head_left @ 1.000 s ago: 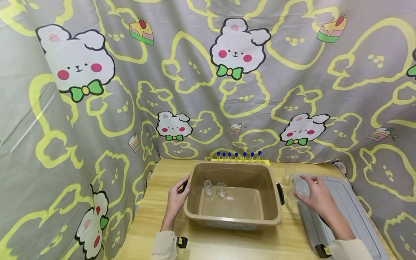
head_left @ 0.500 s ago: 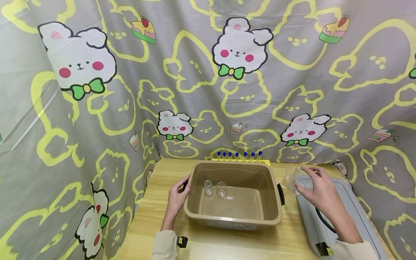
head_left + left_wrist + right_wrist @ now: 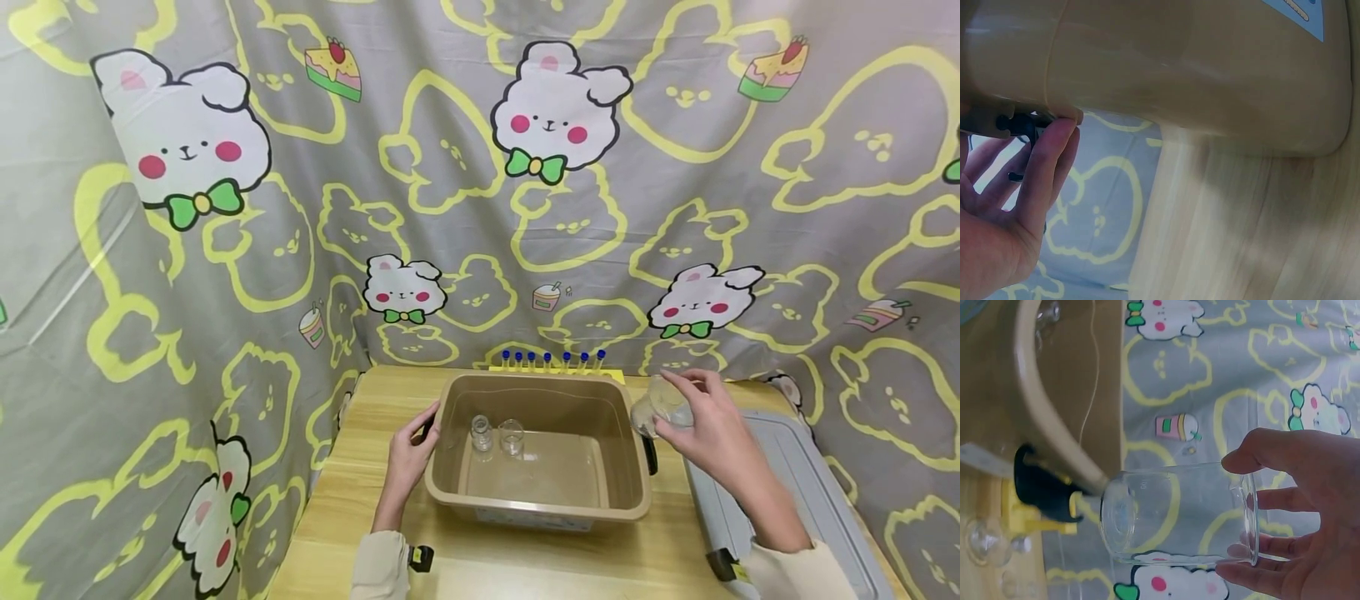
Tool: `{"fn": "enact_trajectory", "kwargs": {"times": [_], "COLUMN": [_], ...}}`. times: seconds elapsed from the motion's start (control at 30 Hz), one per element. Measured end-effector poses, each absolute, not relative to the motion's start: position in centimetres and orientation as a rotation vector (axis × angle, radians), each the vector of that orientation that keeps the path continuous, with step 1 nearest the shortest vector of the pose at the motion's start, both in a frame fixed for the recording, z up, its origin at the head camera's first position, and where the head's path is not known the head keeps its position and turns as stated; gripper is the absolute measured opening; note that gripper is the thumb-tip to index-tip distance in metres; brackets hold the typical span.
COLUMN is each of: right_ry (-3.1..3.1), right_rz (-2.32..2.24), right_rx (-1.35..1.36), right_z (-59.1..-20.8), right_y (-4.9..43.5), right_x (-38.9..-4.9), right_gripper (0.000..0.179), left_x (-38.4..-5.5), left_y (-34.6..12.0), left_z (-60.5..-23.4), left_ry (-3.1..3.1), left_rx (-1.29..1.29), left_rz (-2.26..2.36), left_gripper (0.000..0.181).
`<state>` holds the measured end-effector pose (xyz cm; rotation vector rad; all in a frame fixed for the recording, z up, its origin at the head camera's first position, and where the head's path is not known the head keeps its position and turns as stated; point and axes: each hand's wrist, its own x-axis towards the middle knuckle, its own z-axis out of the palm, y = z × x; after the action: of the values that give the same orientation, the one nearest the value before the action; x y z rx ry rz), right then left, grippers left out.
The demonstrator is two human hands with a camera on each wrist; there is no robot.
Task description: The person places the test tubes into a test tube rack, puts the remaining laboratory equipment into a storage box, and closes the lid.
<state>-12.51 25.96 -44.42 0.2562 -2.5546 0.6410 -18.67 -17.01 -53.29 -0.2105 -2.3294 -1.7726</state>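
Note:
A brown plastic bin (image 3: 536, 467) stands on the table, holding a small glass bottle (image 3: 481, 435) and a small glass beaker (image 3: 512, 438) on its left side. My left hand (image 3: 408, 458) is at the bin's left end; its fingers curl round the black side handle (image 3: 1022, 125) in the left wrist view. By the bin's right rim, my right hand (image 3: 708, 425) holds a larger clear beaker (image 3: 1175, 512) in the air. Thumb and fingers grip it around its open end, and its base points toward the bin rim in the right wrist view.
Behind the bin is a yellow rack (image 3: 557, 375) with several blue-capped tubes. A grey lid (image 3: 787, 475) lies at the right. A clear glass flask (image 3: 991, 544) stands on the table past the bin's right end. A patterned curtain (image 3: 465, 217) surrounds the table.
My right hand has carried the larger beaker leftward, from over the grey lid to beside the bin's right rim. My left hand stays at the bin's handle.

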Motion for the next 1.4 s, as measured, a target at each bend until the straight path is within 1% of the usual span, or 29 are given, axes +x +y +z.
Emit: {"fn": "enact_trajectory", "kwargs": {"times": [0.27, 0.53, 1.03, 1.27, 1.4], "right_ry": [-2.576, -2.627, -2.699, -2.722, -2.764], "right_rz": [0.664, 0.725, 0.819, 0.807, 0.845], "right_rx": [0.302, 0.352, 0.368, 0.356, 0.312], "right_z": [-43.5, -43.3, -46.6, -48.8, -49.9], "right_y": [23.7, 21.6, 17.6, 16.1, 15.3], "right_x": [-13.3, -14.7, -17.8, -18.6, -19.0], "right_gripper": [0.063, 0.069, 0.068, 0.070, 0.072], "left_x": [-18.6, -18.7, -18.7, -18.7, -19.5], "left_y": [-17.1, -16.8, -16.8, -16.8, -16.9], "left_z": [-53.1, -53.2, -53.2, -53.1, -54.8], "left_ry": [-2.330, -2.321, -2.307, -2.315, -2.308], "left_rx": [-0.193, -0.226, -0.218, -0.197, -0.167], "left_rz": [-1.791, -1.796, -1.776, -1.784, -1.788], "left_gripper": [0.035, 0.035, 0.034, 0.034, 0.035]}}
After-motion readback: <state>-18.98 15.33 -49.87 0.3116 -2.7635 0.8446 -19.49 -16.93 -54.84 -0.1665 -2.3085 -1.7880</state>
